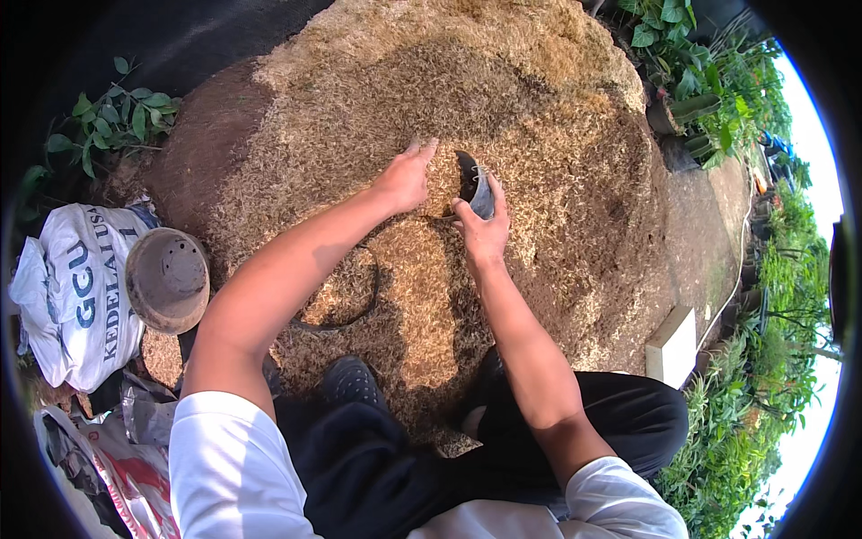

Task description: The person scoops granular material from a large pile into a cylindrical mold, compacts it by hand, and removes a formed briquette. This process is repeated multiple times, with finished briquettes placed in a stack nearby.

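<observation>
My right hand (487, 236) grips a small dark plastic planting container (482, 197), with my thumb and fingers around its near side. It is tilted at the surface of a mound of rice husks (431, 101), its dark mouth facing left. To the left, my left hand (407, 178) rests at the husks, fingers extended and apart, holding nothing that I can see. The husks between my hands lie in bright sun. Nearer to me, a thin black round rim (374, 283) shows in the husks, with husks inside it. My left forearm covers part of that rim.
A worn grey pot (168, 279) with drainage holes leans by a white woven sack (84, 290) bearing writing. A red-and-white sack (128, 478) lies lower left. A white block (671, 347) stands at right, near a pale hose (741, 249). Plants (727, 404) line the right side.
</observation>
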A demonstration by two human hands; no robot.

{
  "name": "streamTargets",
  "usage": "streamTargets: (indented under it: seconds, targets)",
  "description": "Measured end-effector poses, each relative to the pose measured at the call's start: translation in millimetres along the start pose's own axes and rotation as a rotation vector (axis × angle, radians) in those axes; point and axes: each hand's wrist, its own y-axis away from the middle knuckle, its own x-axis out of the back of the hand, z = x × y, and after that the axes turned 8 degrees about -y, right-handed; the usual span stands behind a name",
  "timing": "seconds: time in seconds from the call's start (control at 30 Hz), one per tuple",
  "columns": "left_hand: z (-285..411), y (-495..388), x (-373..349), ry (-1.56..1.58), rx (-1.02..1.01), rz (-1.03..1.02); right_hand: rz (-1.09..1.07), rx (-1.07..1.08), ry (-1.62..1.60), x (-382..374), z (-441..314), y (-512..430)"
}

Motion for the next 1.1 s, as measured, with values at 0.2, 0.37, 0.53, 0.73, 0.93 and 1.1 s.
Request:
streamTargets:
  seconds: [0.2, 0.37, 0.53, 0.73, 0.93, 1.1]
  targets:
    - [-5, 22, 18, -0.011, -0.105, -0.004, -0.119, -0.295, -0.490, 9, -17, 32]
    - [-14, 46, 51, -0.182, 0.142, 0.023, -0.096, -0.272, -0.551, 13, -27, 51]
    - [-28, 85, 75, -0.182, 0.095, -0.052, -0.146, -0.182, -0.456, 27, -45, 64]
    - [-43, 168, 87, -0.163, 0.111, -0.009, -0.292, -0.077, -0.361, 25, -73, 96]
    - [-50, 243, 95, -0.035, 0.360, 0.042, -0.406, 0.104, -0.035, 5, -85, 127]
    - [-44, 264, 89, -0.140, 0.570, -0.063, -0.367, 0.593, 0.503, -21, -82, 154]
